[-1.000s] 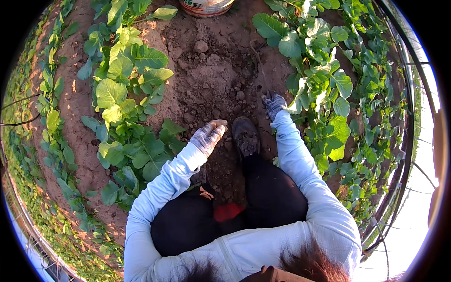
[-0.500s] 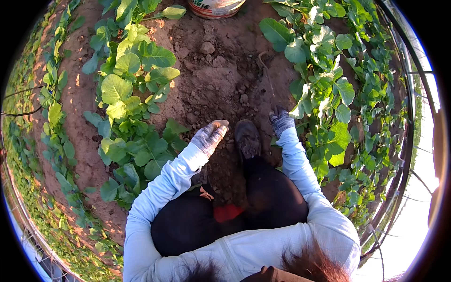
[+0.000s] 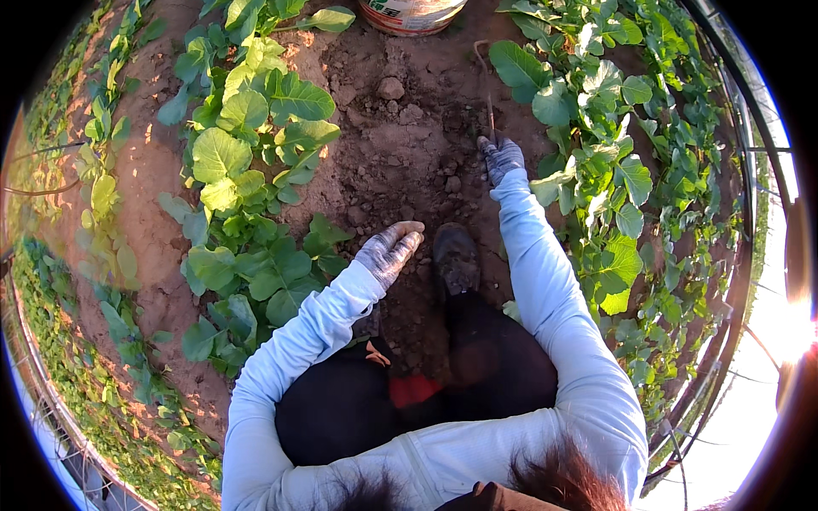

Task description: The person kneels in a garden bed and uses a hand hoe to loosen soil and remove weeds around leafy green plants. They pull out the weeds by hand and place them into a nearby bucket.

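My left hand [image 3: 389,252], in a grey patterned glove, hovers over the soil left of my shoe. Its fingers are stretched out side by side, and I see nothing in them. Further forward, my gloved right hand [image 3: 501,160] is closed on the near end of a thin brownish rod [image 3: 489,91] with a bent far end. That rod reaches away from me along the soil, beside the right row of leafy green plants [image 3: 588,162]. Another row of broad-leaved plants [image 3: 247,162] grows to the left of my left hand.
A printed round bucket [image 3: 411,15] stands at the far end of the furrow. Clods [image 3: 390,88] lie on the bare soil between the rows. My dark shoe [image 3: 457,258] is planted in the furrow. Dark curved bars [image 3: 740,255] run along the right side.
My right hand has moved forward from beside the plants and closed on the rod, which lay on the soil before. My left hand has stayed nearly in place.
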The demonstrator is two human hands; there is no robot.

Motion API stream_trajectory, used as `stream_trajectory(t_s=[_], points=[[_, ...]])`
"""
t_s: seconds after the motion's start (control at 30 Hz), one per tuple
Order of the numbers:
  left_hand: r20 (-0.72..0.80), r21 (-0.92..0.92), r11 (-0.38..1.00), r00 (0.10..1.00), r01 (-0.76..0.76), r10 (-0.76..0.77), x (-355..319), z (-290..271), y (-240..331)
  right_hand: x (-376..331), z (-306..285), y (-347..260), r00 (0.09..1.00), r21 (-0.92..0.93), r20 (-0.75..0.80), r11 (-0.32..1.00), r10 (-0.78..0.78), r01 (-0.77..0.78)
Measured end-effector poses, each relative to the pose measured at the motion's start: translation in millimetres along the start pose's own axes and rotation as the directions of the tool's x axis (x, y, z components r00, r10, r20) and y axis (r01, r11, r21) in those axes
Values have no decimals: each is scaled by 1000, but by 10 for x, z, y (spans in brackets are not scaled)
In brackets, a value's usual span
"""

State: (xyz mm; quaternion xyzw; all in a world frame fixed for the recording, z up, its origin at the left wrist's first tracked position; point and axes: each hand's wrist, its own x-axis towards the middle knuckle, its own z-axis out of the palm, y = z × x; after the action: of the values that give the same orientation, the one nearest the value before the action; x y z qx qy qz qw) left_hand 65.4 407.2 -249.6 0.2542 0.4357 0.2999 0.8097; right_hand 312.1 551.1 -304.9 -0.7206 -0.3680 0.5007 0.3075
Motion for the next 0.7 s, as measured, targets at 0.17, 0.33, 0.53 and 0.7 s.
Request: stream_trajectory(t_s=[0.17, 0.33, 0.53, 0.7], points=[[-18, 16, 1000, 1000, -5, 5, -11, 20, 30, 488, 110, -189, 995, -113, -37, 989, 91, -95], [-24, 50, 999, 1000, -7, 8, 7, 30, 78, 447, 54, -82, 980, -492, -113, 848, 162, -197], [13, 4, 1000, 1000, -26, 25, -1, 7, -4, 290, -95, -48, 982, 6, 50, 983, 182, -182], [16, 37, 999, 1000, 14, -15, 52, 34, 10, 543, -139, 105, 988, -146, -37, 977, 151, -155]])
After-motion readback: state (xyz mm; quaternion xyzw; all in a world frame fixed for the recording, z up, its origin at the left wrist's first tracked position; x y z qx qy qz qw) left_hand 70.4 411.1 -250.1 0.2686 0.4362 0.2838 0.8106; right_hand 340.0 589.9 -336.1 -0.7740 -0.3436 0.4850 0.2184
